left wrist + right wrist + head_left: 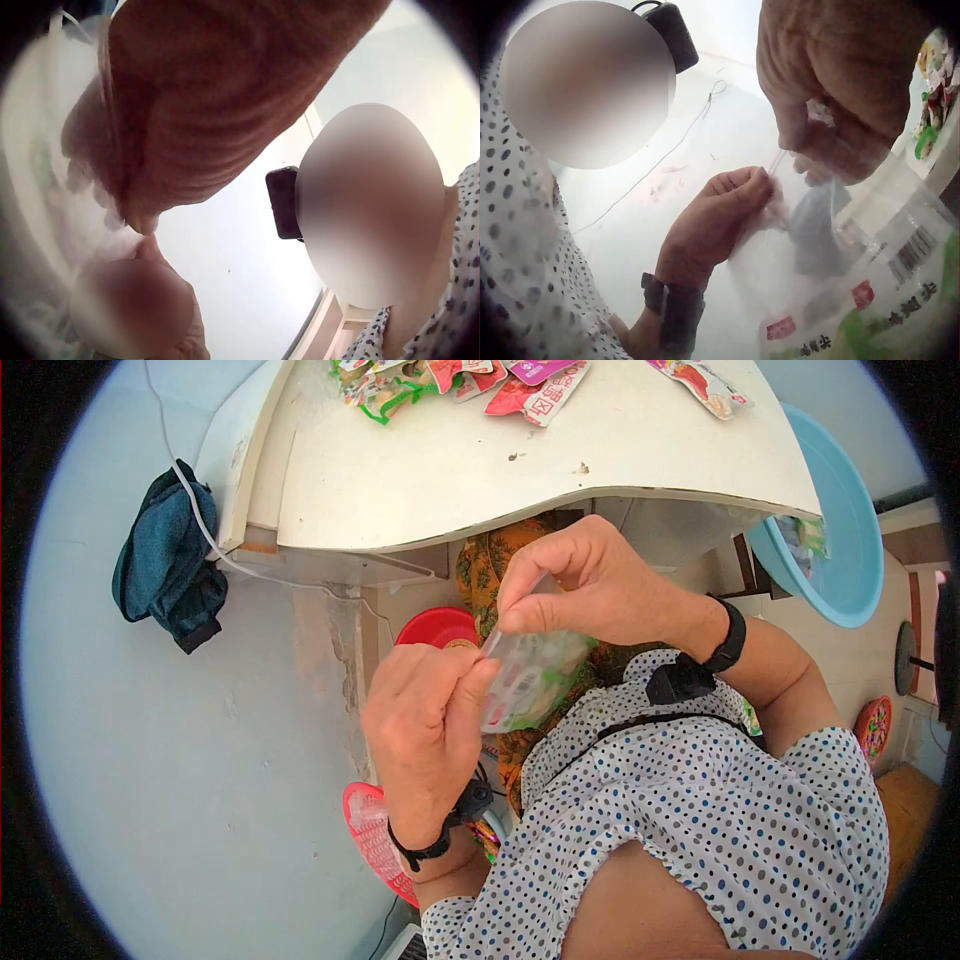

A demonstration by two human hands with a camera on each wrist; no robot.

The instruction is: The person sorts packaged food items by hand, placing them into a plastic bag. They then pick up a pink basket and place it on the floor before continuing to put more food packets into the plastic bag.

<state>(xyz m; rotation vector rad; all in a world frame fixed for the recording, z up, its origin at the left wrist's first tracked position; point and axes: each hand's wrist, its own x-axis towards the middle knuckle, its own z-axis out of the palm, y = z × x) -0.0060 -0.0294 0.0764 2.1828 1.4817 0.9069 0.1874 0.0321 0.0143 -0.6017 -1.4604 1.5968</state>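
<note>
Both hands hold one clear plastic bag in front of the body. It bears green and red print, with a barcode and dark lettering showing in the right wrist view. My left hand pinches the bag's top edge between thumb and curled fingers. Close beside it, my right hand pinches the same edge farther along, fingers bent. Below the fingers the bag hangs down, partly see-through. In the left wrist view the left hand fills the top and hides much of the bag.
A white table with a curved edge bears several snack packets. To its right stands a light blue basin with packets inside. A dark cloth hangs at the left wall by a white cable. A red basin sits below the table.
</note>
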